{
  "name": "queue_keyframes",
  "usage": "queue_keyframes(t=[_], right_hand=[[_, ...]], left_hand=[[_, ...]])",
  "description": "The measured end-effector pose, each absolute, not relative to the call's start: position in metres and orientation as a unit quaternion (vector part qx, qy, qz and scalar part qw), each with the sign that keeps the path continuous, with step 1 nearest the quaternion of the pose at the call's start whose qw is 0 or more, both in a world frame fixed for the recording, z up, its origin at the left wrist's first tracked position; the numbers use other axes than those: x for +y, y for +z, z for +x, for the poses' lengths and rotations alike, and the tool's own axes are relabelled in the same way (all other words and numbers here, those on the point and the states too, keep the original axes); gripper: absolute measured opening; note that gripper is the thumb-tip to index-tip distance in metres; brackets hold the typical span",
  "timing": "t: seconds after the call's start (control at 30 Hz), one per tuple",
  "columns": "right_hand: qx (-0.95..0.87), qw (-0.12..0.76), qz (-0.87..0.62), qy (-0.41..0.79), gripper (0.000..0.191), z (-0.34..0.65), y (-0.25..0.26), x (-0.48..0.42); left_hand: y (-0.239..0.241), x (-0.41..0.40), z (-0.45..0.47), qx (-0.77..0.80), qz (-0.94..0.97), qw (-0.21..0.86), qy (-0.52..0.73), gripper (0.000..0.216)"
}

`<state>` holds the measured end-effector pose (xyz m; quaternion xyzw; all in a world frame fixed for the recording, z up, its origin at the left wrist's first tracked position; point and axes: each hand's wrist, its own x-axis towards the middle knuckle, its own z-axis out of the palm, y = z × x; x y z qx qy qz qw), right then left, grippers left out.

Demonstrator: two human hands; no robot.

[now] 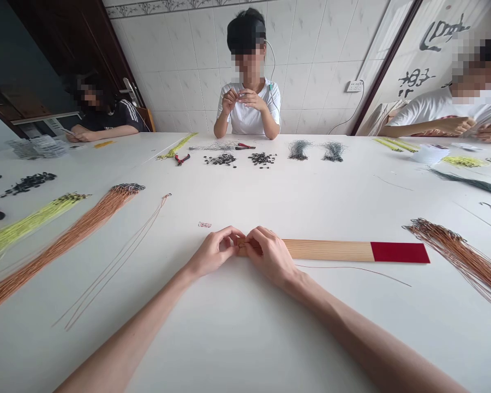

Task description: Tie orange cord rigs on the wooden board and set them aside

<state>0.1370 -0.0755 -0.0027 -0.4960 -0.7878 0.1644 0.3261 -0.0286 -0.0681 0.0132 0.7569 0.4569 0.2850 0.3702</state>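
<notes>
A long, flat wooden strip (327, 249) with lengthwise lines and a red right end (400, 252) lies on the white table in front of me. Both hands meet over its left end. My left hand (213, 252) is closed in a pinch there, thumb and forefinger curled together. My right hand (272, 255) pinches beside it, its back covering part of the strip. Between the fingertips shows a small dark curved bit, too small to name. From under my right hand a thin brown line (352, 267) trails rightward across the table.
Bundles of brown line with dark looped ends lie left (94, 221) and right (454, 240). Loose strands (123, 254) lie nearer. Yellow bundles (36, 221), black pieces (221, 159) and red-handled pliers (182, 160) are farther off. Several people sit around the table.
</notes>
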Motion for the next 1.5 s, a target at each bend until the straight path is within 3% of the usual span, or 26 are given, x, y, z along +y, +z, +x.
queue_keyframes(t=[1.5], right_hand=[[-0.795, 0.332, -0.48, 0.168, 0.017, 0.1376, -0.005, -0.0741]], left_hand=[[0.0149, -0.0687, -0.028, 0.45, 0.763, 0.369, 0.282, 0.023]])
